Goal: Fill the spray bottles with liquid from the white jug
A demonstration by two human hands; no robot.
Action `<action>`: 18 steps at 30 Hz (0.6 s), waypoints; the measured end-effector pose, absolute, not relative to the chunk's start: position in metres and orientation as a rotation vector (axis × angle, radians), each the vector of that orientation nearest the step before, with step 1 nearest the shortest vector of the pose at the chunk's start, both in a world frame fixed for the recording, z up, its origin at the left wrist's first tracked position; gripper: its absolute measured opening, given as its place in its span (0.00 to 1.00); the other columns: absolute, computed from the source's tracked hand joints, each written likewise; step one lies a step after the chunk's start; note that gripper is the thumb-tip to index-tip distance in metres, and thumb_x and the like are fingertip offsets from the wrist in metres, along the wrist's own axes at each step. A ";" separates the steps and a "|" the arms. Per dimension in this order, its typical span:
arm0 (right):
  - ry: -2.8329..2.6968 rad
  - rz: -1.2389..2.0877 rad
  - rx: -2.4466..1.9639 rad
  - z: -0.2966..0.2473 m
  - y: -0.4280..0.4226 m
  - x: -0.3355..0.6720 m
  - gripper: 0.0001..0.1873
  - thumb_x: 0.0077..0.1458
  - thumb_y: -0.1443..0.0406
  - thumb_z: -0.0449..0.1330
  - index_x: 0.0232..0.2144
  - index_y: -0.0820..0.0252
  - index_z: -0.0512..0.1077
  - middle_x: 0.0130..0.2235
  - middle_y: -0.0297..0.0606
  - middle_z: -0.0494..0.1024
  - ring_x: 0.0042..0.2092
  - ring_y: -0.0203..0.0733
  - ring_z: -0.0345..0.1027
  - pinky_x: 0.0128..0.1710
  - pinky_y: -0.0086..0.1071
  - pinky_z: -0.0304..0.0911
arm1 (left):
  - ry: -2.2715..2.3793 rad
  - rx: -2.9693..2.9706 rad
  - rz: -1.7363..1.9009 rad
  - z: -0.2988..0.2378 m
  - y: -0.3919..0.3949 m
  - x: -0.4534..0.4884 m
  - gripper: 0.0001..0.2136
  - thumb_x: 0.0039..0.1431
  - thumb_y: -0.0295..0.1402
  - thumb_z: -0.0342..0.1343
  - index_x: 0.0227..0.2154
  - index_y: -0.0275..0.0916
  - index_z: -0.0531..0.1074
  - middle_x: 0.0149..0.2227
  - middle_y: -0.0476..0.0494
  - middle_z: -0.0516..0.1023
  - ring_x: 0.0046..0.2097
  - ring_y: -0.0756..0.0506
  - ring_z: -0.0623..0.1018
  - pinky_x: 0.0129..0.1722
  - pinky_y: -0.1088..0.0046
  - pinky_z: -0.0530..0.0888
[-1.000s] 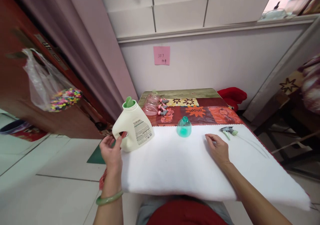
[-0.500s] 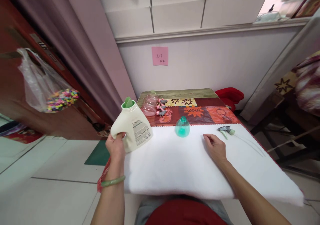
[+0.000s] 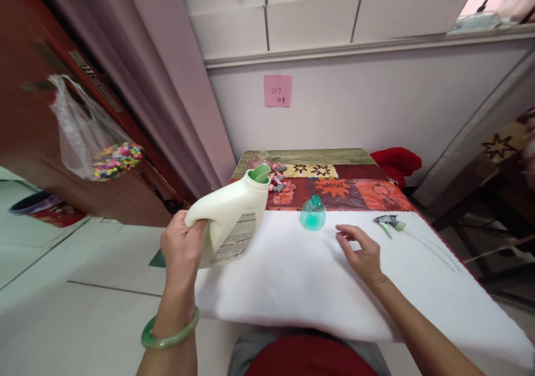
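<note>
My left hand (image 3: 184, 245) grips the handle of a large cream detergent jug (image 3: 232, 214), which tilts to the right over the left side of the table. The jug's cap is off, and a green pouring spout shows in its mouth. A small teal see-through spray bottle (image 3: 313, 214) stands upright without its top on the white cloth, with some liquid inside. To its right, my right hand (image 3: 361, 253) hovers with thumb and fingers apart, holding nothing. A grey and green trigger spray head (image 3: 389, 225) with a thin tube lies farther right.
Pink spray bottles with pink and grey trigger heads (image 3: 277, 178) lie at the table's back left, partly behind the jug. White cloth (image 3: 301, 287) covers the front of the table. A bag of colourful pieces (image 3: 119, 159) hangs at left; a wall closes the back.
My left hand has raised the jug and tipped it rightward, its mouth moving nearer the teal bottle. The fingers of my right hand have opened and shifted slightly toward that bottle.
</note>
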State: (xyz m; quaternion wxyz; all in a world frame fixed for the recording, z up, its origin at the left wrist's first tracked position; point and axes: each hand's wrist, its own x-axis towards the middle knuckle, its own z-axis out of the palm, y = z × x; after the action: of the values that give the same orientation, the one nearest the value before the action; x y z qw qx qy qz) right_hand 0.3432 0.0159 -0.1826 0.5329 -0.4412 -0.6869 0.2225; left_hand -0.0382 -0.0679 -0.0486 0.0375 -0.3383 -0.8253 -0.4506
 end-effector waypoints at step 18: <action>-1.140 1.898 -0.448 -0.180 0.041 0.170 0.35 0.45 0.47 0.72 0.52 0.49 0.67 0.49 0.38 0.79 0.46 0.48 0.76 0.41 0.40 0.74 | -2.376 -1.594 -0.760 -0.040 -0.067 -0.004 0.12 0.59 0.45 0.51 0.35 0.43 0.74 0.35 0.41 0.80 0.40 0.36 0.77 0.39 0.62 0.68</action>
State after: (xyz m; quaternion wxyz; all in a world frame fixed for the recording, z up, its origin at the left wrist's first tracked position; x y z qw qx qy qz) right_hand 0.1696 0.0412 -0.1799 0.4271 -0.1792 -0.4563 0.7598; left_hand -0.0041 -0.0665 -0.0405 0.0907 -0.5361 -0.7993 -0.2557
